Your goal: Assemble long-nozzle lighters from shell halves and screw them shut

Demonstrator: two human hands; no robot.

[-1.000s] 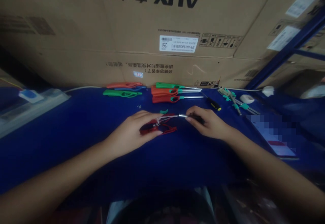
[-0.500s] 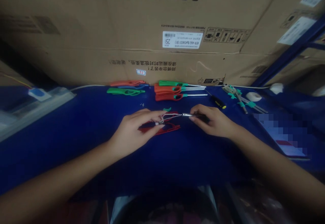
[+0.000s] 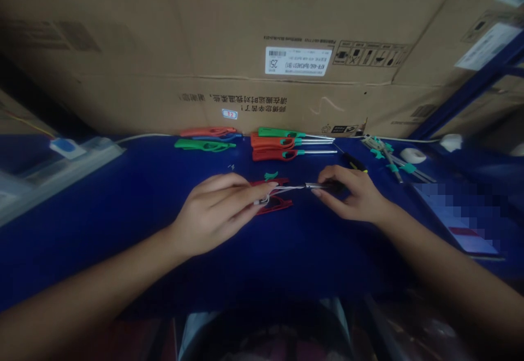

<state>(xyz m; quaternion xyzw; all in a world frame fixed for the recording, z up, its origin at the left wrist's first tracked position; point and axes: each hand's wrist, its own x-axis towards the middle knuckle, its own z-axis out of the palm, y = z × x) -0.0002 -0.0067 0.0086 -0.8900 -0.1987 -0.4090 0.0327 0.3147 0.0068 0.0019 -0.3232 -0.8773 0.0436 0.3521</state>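
A red lighter shell [image 3: 275,204] lies open on the blue table [image 3: 123,202], with thin white wires [image 3: 282,189] and a metal tube [image 3: 315,185] running out of it to the right. My left hand [image 3: 216,211] rests on the shell's left part, fingers pinched at the wires. My right hand [image 3: 347,193] is closed on the metal tube's far end. A small green piece [image 3: 270,175] lies just behind the shell.
Several assembled red, orange and green lighters [image 3: 282,143] lie in a row at the back, by a large cardboard box [image 3: 245,49]. A black and yellow screwdriver [image 3: 354,161], loose tubes with green parts [image 3: 388,156], a tape roll [image 3: 412,155] sit right. A clear tray [image 3: 61,161] stands left.
My left hand has slid right along the red shell and now covers most of it. The right hand shifted slightly right with the tube. The view tilted a little.
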